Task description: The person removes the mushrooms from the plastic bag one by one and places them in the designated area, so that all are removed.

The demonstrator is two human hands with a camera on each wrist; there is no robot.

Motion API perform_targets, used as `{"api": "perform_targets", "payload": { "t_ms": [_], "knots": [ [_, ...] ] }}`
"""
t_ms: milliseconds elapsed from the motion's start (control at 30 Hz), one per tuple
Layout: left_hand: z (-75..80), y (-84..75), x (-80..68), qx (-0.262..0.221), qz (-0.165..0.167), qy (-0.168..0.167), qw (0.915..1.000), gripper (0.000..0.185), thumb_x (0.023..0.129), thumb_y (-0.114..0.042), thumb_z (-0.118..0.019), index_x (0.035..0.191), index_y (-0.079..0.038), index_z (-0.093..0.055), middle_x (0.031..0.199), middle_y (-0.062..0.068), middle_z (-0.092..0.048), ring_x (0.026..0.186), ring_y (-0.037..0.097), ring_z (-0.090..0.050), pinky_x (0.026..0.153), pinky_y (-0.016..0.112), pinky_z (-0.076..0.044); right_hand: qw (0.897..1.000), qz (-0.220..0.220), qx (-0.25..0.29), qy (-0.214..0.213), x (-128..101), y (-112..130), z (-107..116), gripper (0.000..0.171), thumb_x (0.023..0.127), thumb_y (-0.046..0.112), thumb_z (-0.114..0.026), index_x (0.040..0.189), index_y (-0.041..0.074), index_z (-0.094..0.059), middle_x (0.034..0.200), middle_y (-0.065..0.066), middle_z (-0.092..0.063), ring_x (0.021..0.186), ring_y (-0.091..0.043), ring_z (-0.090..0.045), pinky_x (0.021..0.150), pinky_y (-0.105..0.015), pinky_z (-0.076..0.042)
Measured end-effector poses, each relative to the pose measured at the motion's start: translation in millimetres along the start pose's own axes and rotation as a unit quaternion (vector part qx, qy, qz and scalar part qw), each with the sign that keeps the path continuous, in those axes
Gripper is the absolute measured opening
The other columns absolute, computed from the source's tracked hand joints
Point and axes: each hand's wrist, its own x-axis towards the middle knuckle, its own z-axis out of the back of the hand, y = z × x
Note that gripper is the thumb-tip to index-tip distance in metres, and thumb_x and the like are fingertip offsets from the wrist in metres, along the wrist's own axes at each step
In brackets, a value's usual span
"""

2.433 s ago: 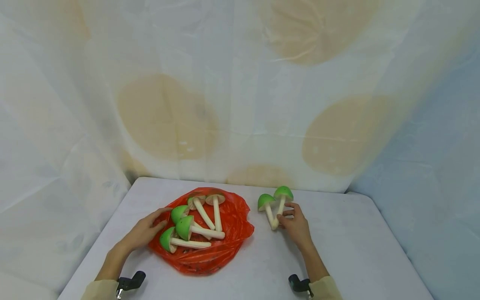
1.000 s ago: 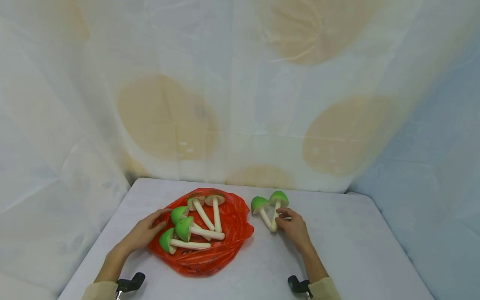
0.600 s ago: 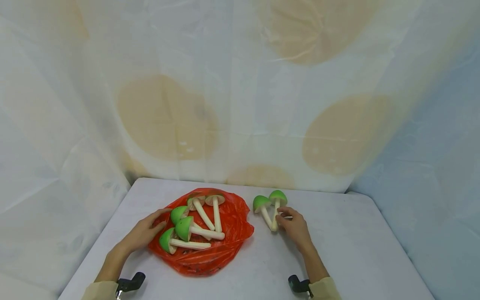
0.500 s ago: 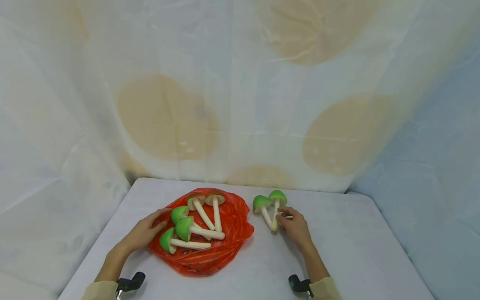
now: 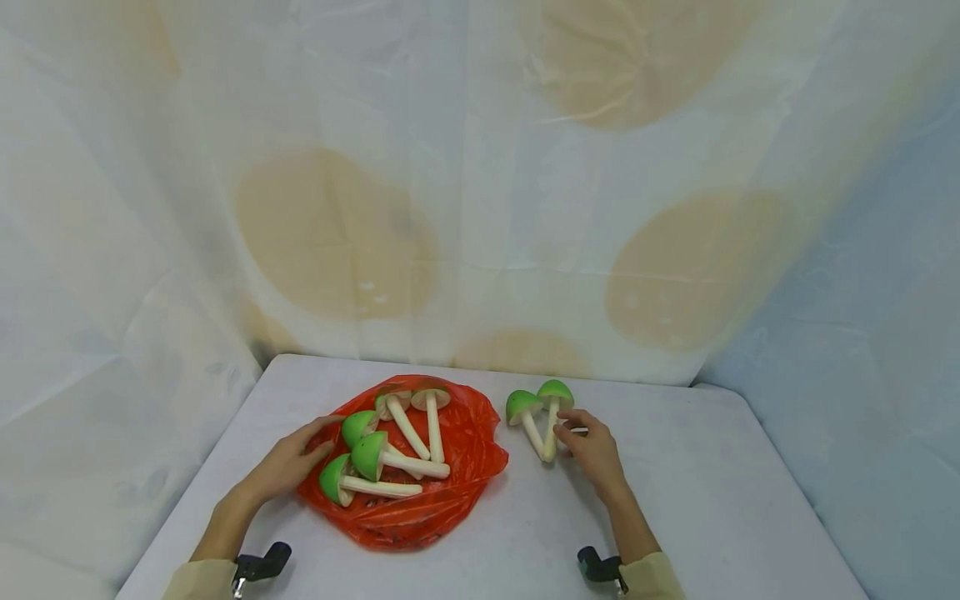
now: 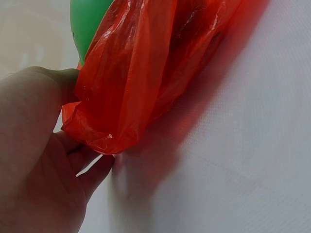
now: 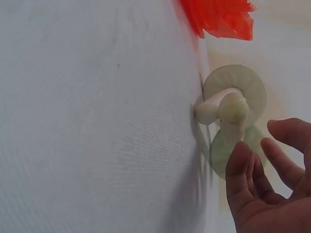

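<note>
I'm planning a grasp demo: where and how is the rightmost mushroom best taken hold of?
Probably the stem, from the right: on the rightmost mushroom it is slimmer than the cap, and another mushroom lies close on the left.

bag (image 5: 474, 446), lower centre-left: thin plastic film, glossy, crinkled | mushroom caps (image 5: 367, 457): smooth, low sheen | mushroom stems (image 5: 416, 466): smooth, matt | table top (image 5: 720, 500), lower right: matt, finely textured | hanging sheet (image 5: 487, 208), top: creased, plastic-looking, faint sheen | sleeve (image 5: 201, 581), bottom left: matt cloth | wrist mount (image 5: 262, 563), lower left: black, plastic-looking
</note>
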Motion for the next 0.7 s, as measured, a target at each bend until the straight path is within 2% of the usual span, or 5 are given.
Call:
{"api": "perform_targets", "payload": {
  "t_ms": [267, 500, 700],
  "knots": [
    [-0.8, 0.1, 0.3, -0.004, -0.002, 0.001, 1.0000, 0.043, 0.104, -0.023, -0.056, 0.146, -0.021, -0.049, 0.150, 0.019, -0.048, 0.139, 0.044, -0.042, 0.108, 0.065, -0.039, 1.000, 0.013, 0.009, 0.008, -0.8, 1.8, 1.5, 0.033, 0.093, 0.024, -0.072, 0.123, 0.009, -0.067, 0.108, -0.012, -0.062, 0.092, -0.022, -0.062, 0.072, -0.039, -0.061],
    [-1.7, -0.3, 0.9, -0.002, -0.009, -0.003, 0.9999, 0.043, 0.104, -0.024, -0.056, 0.146, -0.020, -0.050, 0.149, 0.020, -0.050, 0.138, 0.045, -0.043, 0.107, 0.066, -0.039, 0.999, 0.041, 0.019, 0.027, -1.1, 10.5, 2.4, 0.039, 0.094, 0.023, -0.071, 0.130, 0.009, -0.064, 0.112, -0.011, -0.061, 0.094, -0.022, -0.062, 0.075, -0.044, -0.060],
    [-1.1, 1.1, 0.5, -0.007, -0.002, 0.000, 1.0000, 0.044, 0.104, -0.024, -0.056, 0.147, -0.020, -0.049, 0.150, 0.019, -0.048, 0.140, 0.045, -0.041, 0.107, 0.066, -0.039, 0.997, 0.063, 0.029, 0.040, -4.2, 19.5, 2.0, 0.041, 0.094, 0.024, -0.072, 0.131, 0.009, -0.063, 0.110, -0.010, -0.061, 0.094, -0.024, -0.062, 0.075, -0.045, -0.060]
  ]
}}
